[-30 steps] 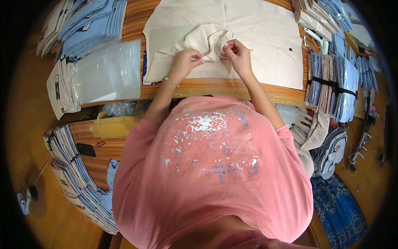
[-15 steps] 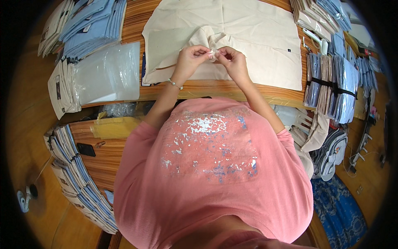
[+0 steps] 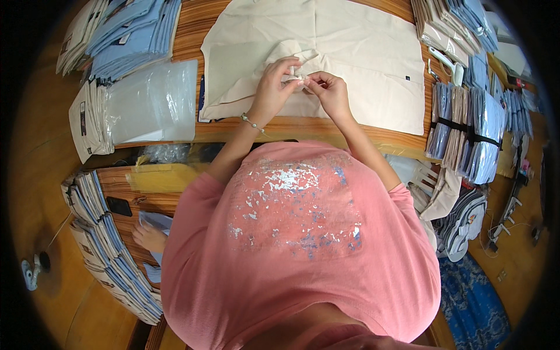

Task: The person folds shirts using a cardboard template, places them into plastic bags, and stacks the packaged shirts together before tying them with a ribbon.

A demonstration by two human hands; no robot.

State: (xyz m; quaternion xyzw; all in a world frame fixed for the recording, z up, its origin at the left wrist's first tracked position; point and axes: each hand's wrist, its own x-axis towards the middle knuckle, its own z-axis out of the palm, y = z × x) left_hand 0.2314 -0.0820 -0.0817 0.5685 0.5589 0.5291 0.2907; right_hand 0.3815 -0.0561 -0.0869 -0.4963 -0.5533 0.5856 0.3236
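A cream cloth garment (image 3: 367, 58) lies spread over the wood-grained table. Part of it is bunched up in the middle, between my hands. My left hand (image 3: 279, 81) has thumb and fingers curled on this bunched cloth, with the index finger raised. My right hand (image 3: 328, 90) pinches the same gathered bit between thumb and fingertips, close to the left thumb. Whatever small detail sits between the fingertips is too small to make out. A flat grey-green sheet (image 3: 230, 64) lies on the garment's left part, beside my left hand.
Folded blue garments (image 3: 134, 49) and clear plastic bags (image 3: 157, 99) lie left. Banded, bagged garments (image 3: 481, 128) and a white-handled tool (image 3: 446, 61) are at right. Another person's hand (image 3: 150, 236) is on blue cloth at lower left, near a dark phone (image 3: 119, 206) and a garment stack (image 3: 111, 256).
My left hand has shifted slightly and lifted its fingers over the bunched cloth; the right keeps its pinch. Another person's hand with blue cloth has come into view at lower left.
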